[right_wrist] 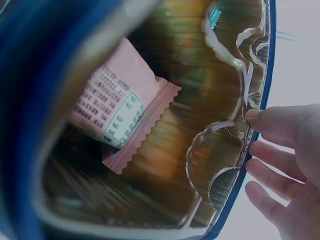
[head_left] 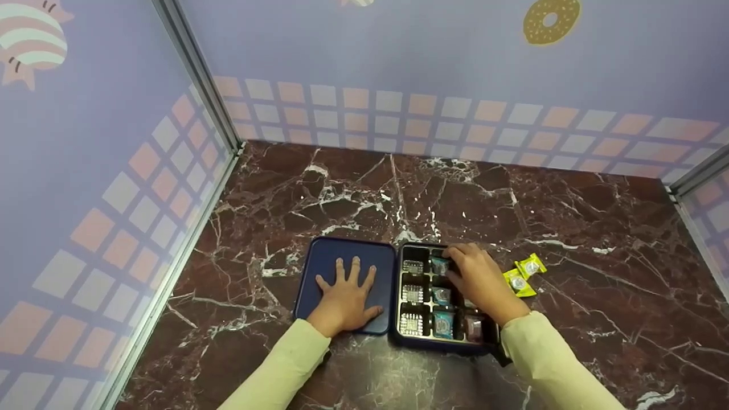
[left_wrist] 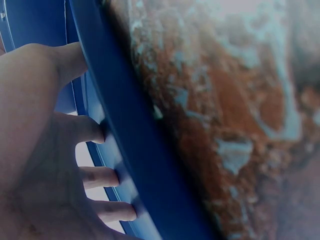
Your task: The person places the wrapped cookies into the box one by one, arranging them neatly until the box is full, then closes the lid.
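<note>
My left hand point(head_left: 345, 296) lies flat with spread fingers on the dark blue lid point(head_left: 330, 249) of a tin, beside its tray side. In the left wrist view the lid's edge point(left_wrist: 125, 145) runs past my fingers. Over the far right of the divided tin point(head_left: 398, 336) is my right hand point(head_left: 478, 279), thumb and fingers apart beside a blue-wrapped candy point(head_left: 439, 265). The right wrist view has those fingertips right at the tin's blue rim point(right_wrist: 267, 65). A pink-wrapped candy point(right_wrist: 117, 92) sits in a near compartment. My right hand hides part of the right column.
Two yellow-wrapped candies point(head_left: 531, 266) lie on the brown marbled table point(head_left: 615, 273) right of the tin. More blue candies point(head_left: 443, 324) fill the middle column, with shiny gridded patterns point(head_left: 412, 324) in the left one. Printed panels point(head_left: 398, 51) wall the table in.
</note>
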`<state>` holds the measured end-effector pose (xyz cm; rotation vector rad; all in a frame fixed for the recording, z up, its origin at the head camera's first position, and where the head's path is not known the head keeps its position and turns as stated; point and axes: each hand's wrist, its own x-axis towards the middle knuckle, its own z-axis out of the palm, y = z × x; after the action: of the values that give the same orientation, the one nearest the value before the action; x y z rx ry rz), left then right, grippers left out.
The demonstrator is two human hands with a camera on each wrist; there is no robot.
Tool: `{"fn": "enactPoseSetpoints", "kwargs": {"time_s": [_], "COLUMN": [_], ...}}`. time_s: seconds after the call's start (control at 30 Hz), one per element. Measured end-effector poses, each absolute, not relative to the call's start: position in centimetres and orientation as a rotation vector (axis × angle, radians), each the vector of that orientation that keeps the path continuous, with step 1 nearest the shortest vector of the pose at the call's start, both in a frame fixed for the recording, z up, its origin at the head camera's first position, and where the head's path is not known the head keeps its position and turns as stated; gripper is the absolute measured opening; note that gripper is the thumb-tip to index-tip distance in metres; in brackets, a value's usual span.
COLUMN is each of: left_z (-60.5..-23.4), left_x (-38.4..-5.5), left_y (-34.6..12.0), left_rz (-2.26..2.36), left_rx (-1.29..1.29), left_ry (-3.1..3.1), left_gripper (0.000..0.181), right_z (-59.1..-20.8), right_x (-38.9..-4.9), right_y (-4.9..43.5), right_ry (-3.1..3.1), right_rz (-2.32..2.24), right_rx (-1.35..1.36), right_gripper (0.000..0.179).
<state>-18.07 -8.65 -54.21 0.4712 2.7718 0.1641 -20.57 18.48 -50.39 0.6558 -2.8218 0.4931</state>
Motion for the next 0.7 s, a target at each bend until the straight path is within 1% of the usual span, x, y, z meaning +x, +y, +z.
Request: {"fn": "enactPoseSetpoints", "kwargs": {"time_s": [0.7], "left_z": [-53.89], "left_x": [-18.12], "left_y": [-8.61], "left_rz": [0.134], "left_rx": [0.461], "left_ry": [2.752], "left_gripper": [0.083], "right_z": [-49.79], "right_x": [-20.08], "right_y": [19.47], "right_ry": [-2.785], "right_rz": [0.458], "right_rx": [0.668], "right_gripper": [0.03]}}
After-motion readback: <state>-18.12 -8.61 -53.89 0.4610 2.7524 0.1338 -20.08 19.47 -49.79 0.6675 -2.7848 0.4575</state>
